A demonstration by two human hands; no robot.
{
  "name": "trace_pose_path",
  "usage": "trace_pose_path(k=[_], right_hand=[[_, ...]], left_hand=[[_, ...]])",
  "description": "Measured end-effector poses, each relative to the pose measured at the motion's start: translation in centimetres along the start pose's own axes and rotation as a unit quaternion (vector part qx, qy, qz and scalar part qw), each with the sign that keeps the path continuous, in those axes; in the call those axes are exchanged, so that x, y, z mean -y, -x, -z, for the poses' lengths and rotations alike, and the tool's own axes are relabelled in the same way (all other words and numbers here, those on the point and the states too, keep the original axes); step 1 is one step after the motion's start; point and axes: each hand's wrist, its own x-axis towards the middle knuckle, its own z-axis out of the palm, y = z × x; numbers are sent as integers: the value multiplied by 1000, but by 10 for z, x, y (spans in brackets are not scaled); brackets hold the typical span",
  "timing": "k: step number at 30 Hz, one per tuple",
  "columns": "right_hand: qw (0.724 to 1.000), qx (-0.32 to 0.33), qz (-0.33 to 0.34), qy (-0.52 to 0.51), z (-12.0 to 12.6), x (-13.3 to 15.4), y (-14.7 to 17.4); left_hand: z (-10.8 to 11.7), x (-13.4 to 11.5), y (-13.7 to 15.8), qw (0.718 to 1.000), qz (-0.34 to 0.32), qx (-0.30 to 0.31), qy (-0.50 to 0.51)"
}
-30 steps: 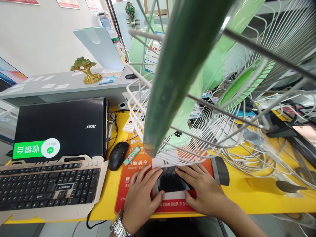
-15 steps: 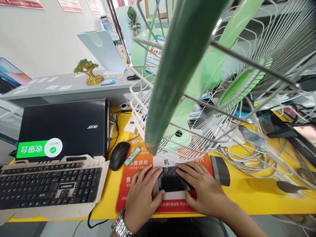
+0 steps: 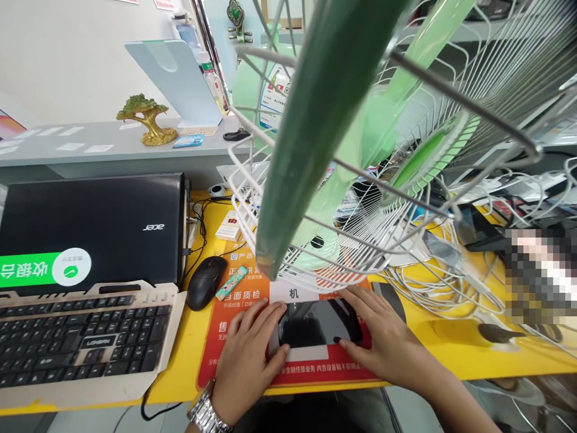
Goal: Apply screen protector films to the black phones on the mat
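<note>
This looks like a shop: 1 laptop (image 3: 90,219) bears a green cashier sticker (image 3: 33,269) (Chinese lettering) near a grey counter (image 3: 126,143).

Left hand (image 3: 250,352) is back-up and pretty flat, fingers (image 3: 265,319) reaching forward and angled toward the other one, thumb (image 3: 278,359) kicked out on the near side so there's a clear gap. Right hand (image 3: 385,337) is kind of a mirror of that, with space between the two, fingers (image 3: 367,304) aimed forward-left and thumb (image 3: 354,352) poking toward the left one. Left wrist (image 3: 220,400) sits right behind its hand, and the bare right forearm (image 3: 446,391) runs back and out to the right.
</note>
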Motion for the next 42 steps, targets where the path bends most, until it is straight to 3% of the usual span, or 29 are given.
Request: trace_pose_path(k=[13,28,42], right_hand=[[994,84,-37,-55,-9,-18,4],[999,20,6,-39,-10,-16,7],[999,29,24,-16,-5,-13,7]], left_hand=[[0,-1,-1,1000,-4,-9,-5],[0,-1,-1,1000,0,-6,-8],[1,-2,0,1000,2,1,-8]])
